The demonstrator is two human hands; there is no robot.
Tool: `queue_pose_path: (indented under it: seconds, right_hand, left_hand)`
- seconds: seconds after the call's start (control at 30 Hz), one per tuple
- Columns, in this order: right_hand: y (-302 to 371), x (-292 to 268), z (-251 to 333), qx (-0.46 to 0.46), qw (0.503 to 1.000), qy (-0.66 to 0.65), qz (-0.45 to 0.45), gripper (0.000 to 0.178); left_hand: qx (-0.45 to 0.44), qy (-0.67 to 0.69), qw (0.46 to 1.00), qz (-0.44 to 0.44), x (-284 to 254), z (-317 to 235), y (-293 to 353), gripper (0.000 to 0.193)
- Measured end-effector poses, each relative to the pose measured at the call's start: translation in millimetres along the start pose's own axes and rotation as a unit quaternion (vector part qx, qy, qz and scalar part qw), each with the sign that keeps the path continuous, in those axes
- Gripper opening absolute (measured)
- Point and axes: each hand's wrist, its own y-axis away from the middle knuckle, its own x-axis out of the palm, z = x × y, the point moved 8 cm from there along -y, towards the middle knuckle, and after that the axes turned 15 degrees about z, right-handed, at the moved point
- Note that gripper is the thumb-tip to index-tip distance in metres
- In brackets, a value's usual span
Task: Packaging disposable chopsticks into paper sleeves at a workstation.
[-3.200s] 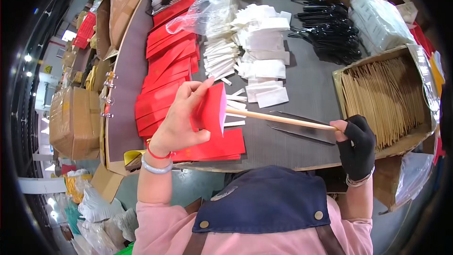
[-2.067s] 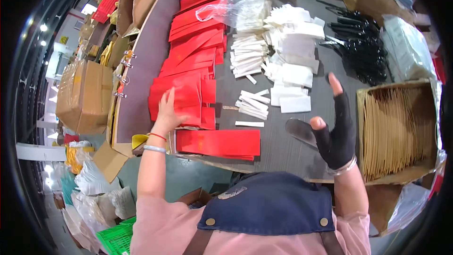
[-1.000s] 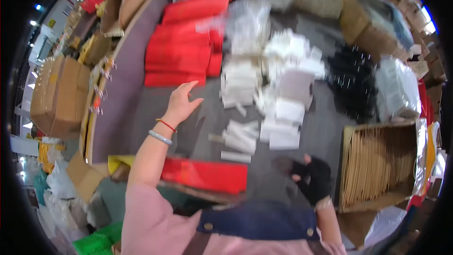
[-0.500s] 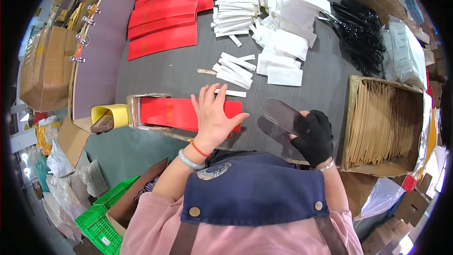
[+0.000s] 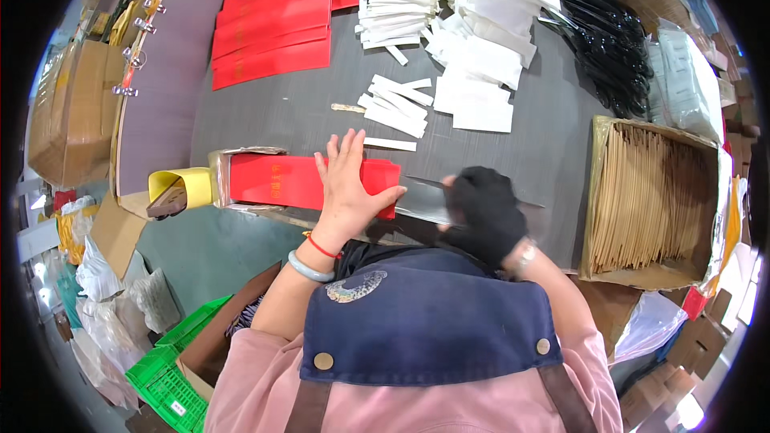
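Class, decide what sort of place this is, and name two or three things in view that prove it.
Probably a packing workshop: red envelopes lie in overlapping rows on a worktable, a box is full of thin brown sticks, and a taped cardboard carton stands beyond the table's left side.

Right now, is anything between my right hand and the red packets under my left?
Only the clear strip in your right hand, pointing toward the right end of the red packets. Your left hand lies over them near that end; nothing else visible stands between.
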Motion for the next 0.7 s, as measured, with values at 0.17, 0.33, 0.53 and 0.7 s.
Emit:
queue_pose_path:
  seconds: [0.17, 0.33, 0.53, 0.7]
  right_hand:
    - [-34, 26, 15, -0.076, 0.994, 0.006, -0.078, 0.065]
    - [66, -54, -64, 0.068, 0.937, -0.001, -0.342, 0.045]
    - [269, -42, -237, 0.498, 0.765, 0.049, -0.406, 0.051]
    - [275, -34, -253, 0.512, 0.797, -0.007, -0.322, 0.038]
  left_hand:
    - [0.050, 0.012, 0.994, 0.092, -8, -5, -17, 0.078]
    - [0.186, -0.080, 0.979, 0.023, -35, -13, -52, 0.022]
    - [0.205, -0.061, 0.965, 0.150, -10, -14, -82, 0.016]
    - [0.299, 0.016, 0.949, 0.099, 10, -90, -101, 0.019]
